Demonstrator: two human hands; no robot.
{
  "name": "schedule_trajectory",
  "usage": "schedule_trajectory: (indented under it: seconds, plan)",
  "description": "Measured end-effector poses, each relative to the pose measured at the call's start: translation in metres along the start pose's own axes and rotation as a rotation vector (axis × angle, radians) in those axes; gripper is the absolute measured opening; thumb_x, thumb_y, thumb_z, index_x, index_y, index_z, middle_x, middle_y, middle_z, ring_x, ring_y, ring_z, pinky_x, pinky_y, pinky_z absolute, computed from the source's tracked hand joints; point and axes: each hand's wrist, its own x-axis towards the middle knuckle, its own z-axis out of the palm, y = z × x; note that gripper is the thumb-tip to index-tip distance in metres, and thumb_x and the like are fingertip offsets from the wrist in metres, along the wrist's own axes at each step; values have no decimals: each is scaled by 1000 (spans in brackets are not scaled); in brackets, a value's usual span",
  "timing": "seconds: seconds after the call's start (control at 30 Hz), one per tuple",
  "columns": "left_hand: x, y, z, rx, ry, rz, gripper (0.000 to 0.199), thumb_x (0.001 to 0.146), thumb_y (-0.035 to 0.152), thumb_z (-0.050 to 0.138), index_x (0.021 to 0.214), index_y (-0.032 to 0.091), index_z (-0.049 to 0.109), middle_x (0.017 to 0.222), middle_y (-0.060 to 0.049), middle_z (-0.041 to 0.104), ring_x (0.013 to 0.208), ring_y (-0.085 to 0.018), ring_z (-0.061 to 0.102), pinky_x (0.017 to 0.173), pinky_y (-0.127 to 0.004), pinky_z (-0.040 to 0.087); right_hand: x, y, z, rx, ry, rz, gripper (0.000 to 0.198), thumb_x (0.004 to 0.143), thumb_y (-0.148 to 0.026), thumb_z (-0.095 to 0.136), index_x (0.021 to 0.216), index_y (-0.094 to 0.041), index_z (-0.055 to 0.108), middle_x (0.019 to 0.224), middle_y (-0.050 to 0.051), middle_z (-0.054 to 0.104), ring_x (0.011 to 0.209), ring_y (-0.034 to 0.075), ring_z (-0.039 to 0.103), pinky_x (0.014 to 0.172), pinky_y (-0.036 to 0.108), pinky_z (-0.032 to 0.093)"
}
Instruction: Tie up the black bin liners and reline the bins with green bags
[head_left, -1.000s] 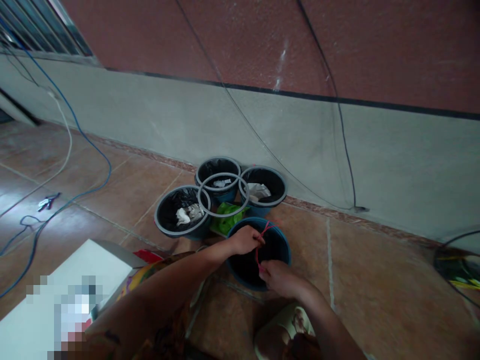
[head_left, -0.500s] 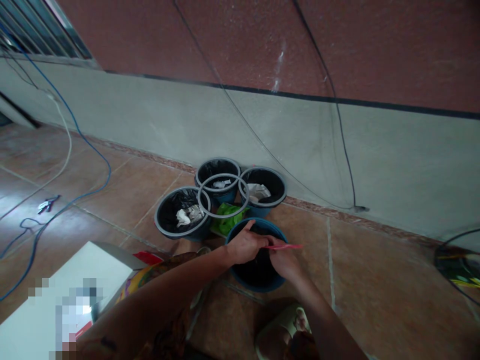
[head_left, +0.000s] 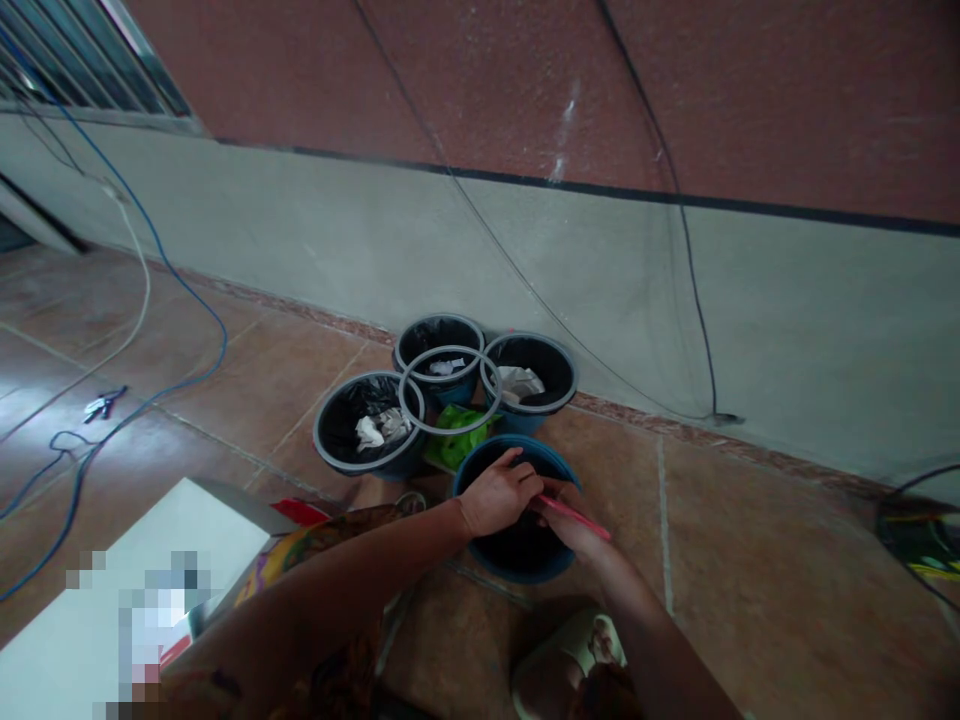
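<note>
Over a blue bin (head_left: 480, 560) with a dark inside, my two hands meet. My left hand (head_left: 499, 492) has its fingers bent and closed at one end of a thin pink strip (head_left: 577, 515). The strip slants across my right hand (head_left: 562, 510), whose fingers are curled around its near end and partly hidden. What the strip is made of I cannot make out. Behind the blue bin lies a bright green plastic bag (head_left: 456, 440). A loose grey ring (head_left: 450, 431) rests across the rims of the neighbouring bins.
Three bins with grey rims, a left bin (head_left: 337, 466), a back bin (head_left: 409, 378) and a right bin (head_left: 562, 400), hold black liners and crumpled paper. A white box (head_left: 187, 520) stands at lower left. Keys (head_left: 103, 404) and a blue cable (head_left: 202, 375) lie on the tiles.
The pink strip has swung from nearly level to slanting down to the right. My hands have shifted slightly, with the left fingers more curled. The bins stay as they were.
</note>
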Motion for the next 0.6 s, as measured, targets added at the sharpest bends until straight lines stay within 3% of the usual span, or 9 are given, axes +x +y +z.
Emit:
schedule_trajectory:
  seconds: [0.1,0.3,0.43,0.6]
  plan:
    - [2,-4,-3,-85,15,-123,14,92,16,49,88,17,63,85,-3,65,88,-17,60,111,-40,33,-3,-17,-6,-211,40,-13,21,80,-31,53,80,-20,70,71,2,67,63,17,60,58,28,45]
    - [8,-10,-6,-257,-34,-363,10,87,14,56,80,17,63,80,-4,67,84,-18,61,92,-32,44,-4,-34,-13,-670,275,1,29,89,-26,44,96,-19,72,98,9,73,91,22,67,83,32,47]
    - [8,-9,-9,-240,-127,-452,15,89,16,53,81,17,65,81,-6,69,89,-20,63,88,-30,46,-6,-31,-17,-831,231,-8,31,93,-20,40,94,-18,70,96,8,73,88,20,67,79,28,46]
    - [6,-13,-13,-194,-222,-549,20,91,22,50,84,16,68,85,-9,72,90,-24,65,81,-31,47,-6,-20,-30,-995,244,123,32,94,-20,39,95,-18,70,88,10,73,86,20,68,74,28,44]
